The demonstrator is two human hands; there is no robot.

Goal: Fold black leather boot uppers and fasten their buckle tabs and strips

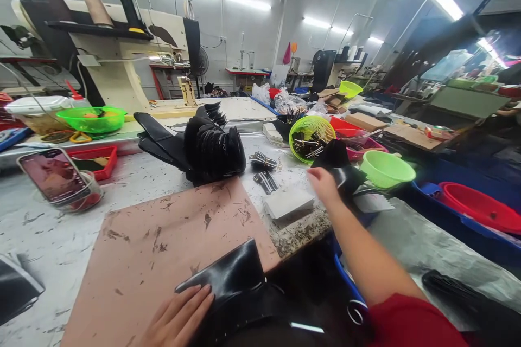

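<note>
My left hand lies with its fingers stretched out flat on a glossy black leather-like piece, which rests on a pinkish board. Reaching out to the right, my right hand is at the edge of some black pieces; its fingers are blurred and partly hidden, so what it grips, if anything, does not show. Just left of that hand are a stack of white cards and small bundles of black strips. A large bundle of curved black pieces stands behind the board.
A yellow-green basket with small parts tilts near my right hand, beside a light green basket. At left are a phone propped on a jar, a red tray and a green bowl. A sewing machine stands behind.
</note>
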